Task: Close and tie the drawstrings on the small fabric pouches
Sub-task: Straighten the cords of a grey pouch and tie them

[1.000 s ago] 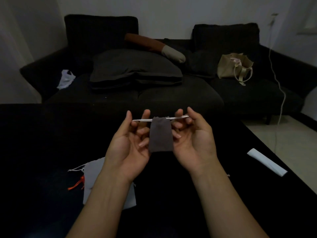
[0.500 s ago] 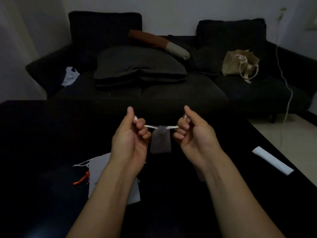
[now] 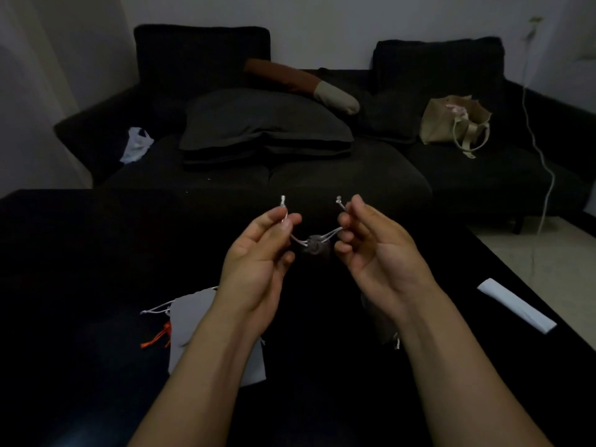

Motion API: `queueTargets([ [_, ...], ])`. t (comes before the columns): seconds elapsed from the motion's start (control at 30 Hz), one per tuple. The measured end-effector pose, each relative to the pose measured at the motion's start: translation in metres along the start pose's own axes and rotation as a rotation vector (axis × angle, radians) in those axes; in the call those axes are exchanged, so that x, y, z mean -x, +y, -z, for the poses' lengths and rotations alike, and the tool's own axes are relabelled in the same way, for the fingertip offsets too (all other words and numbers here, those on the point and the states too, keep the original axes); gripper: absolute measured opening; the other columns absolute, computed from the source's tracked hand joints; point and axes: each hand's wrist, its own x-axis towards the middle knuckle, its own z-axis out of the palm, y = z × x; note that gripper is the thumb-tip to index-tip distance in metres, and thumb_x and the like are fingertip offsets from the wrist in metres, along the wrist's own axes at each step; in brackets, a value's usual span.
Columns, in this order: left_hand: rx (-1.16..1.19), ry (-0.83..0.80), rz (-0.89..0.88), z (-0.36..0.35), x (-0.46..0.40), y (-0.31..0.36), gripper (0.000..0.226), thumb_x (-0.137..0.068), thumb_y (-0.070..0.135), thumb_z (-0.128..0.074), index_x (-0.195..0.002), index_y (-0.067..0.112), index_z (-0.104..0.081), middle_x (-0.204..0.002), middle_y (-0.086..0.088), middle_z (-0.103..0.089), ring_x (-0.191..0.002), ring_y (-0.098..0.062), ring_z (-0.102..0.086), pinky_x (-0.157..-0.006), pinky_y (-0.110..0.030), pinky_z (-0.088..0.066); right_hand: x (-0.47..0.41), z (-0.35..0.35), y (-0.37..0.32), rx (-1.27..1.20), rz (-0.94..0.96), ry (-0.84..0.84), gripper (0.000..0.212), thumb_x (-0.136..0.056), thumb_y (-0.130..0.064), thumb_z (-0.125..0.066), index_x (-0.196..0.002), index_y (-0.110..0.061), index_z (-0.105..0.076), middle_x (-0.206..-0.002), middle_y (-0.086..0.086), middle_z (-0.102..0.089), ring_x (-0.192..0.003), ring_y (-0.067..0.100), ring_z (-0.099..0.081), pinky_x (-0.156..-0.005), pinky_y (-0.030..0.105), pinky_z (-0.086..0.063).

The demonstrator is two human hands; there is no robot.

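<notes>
A small grey-brown pouch [image 3: 315, 249] hangs in the air between my hands, its mouth gathered tight. White drawstrings [image 3: 332, 235] run from it to each side. My left hand [image 3: 258, 256] pinches the left string between thumb and fingers, its knotted end sticking up. My right hand [image 3: 374, 250] pinches the right string the same way. Both hands are held above the black table [image 3: 80, 253]. More grey pouches [image 3: 193, 317] lie flat on the table under my left forearm, with white and orange strings [image 3: 156, 338].
A white folded paper [image 3: 516, 305] lies at the table's right edge. Another dark pouch [image 3: 385, 330] lies partly hidden under my right wrist. Beyond the table stands a dark sofa [image 3: 322, 175] with cushions and a beige bag [image 3: 454, 124].
My hands pulled the strings outward and cinched the pouch mouth. They have since moved closer and higher, so the strings now sag slack and the pouch hangs bunched up.
</notes>
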Motion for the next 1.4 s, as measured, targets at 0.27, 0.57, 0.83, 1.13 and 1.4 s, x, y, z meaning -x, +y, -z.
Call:
queueTargets([
  [0.27,-0.189,0.066,-0.008,0.002,0.0,-0.004,0.018,-0.097,0.027,-0.057,-0.098,0.023,-0.074,-0.094,0.0,-0.077,-0.085,-0.01,-0.071,-0.074,-0.026,-0.054,0.0,0.002,0.008,0.254,-0.016,0.004,0.019,-0.093,-0.012,-0.061,-0.111,-0.015,-0.066,-0.094,0.001,-0.077,-0.063,0.004,-0.055,-0.05,0.015,-0.04],
  [0.57,-0.471,-0.078,-0.025,0.004,-0.002,-0.008,0.027,-0.097,0.029,-0.057,-0.08,0.023,-0.078,-0.066,0.0,-0.061,-0.066,-0.011,-0.056,-0.066,-0.025,-0.044,0.003,-0.002,0.011,0.395,0.062,-0.085,0.015,-0.088,-0.011,-0.064,-0.089,-0.021,-0.076,-0.098,-0.003,-0.075,-0.089,0.011,-0.07,-0.078,0.028,-0.054],
  [0.83,-0.512,-0.279,-0.035,-0.001,0.006,-0.005,0.025,-0.099,0.016,-0.05,-0.091,0.009,-0.073,-0.068,0.001,-0.061,-0.064,-0.003,-0.054,-0.06,-0.014,-0.043,0.007,-0.006,0.006,0.327,0.057,-0.108,0.011,-0.087,-0.003,-0.063,-0.091,-0.006,-0.072,-0.113,0.002,-0.073,-0.093,0.011,-0.071,-0.077,0.029,-0.058],
  [1.13,-0.539,-0.324,-0.009,0.001,0.009,-0.006,0.015,-0.09,0.016,-0.065,-0.093,0.005,-0.074,-0.086,-0.017,-0.07,-0.078,-0.016,-0.066,-0.07,-0.023,-0.053,0.006,-0.003,0.009,0.341,0.007,-0.058,0.01,-0.083,-0.005,-0.069,-0.086,-0.01,-0.078,-0.089,0.012,-0.076,-0.082,0.02,-0.072,-0.075,0.03,-0.06],
  [1.4,-0.548,-0.165,0.029,0.001,0.002,-0.008,0.029,-0.099,0.018,-0.052,-0.089,0.004,-0.074,-0.067,-0.002,-0.059,-0.064,-0.01,-0.053,-0.062,-0.019,-0.042,0.004,0.002,0.009,0.427,0.06,0.021,0.019,-0.085,0.003,-0.067,-0.097,-0.009,-0.074,-0.08,0.009,-0.076,-0.072,0.015,-0.071,-0.067,0.02,-0.055],
])
